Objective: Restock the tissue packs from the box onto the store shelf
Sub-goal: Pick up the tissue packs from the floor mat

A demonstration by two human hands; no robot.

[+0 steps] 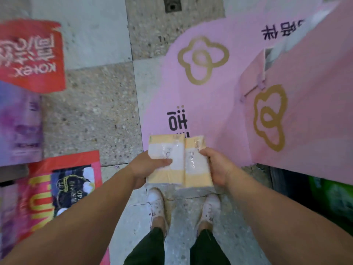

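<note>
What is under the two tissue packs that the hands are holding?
Below the two tissue packs lie grey stone floor and the toes of white shoes. The left hand and right hand grip them; the packs hide the fingers underneath.

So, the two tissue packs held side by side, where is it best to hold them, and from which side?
Grip the outer long edges, one hand from each side, as now: the left hand holds the left tissue pack and the right hand the right tissue pack. The packs are flat, soft-looking and separate, meeting at a middle seam, so squeezing inward probably keeps them together.
</note>
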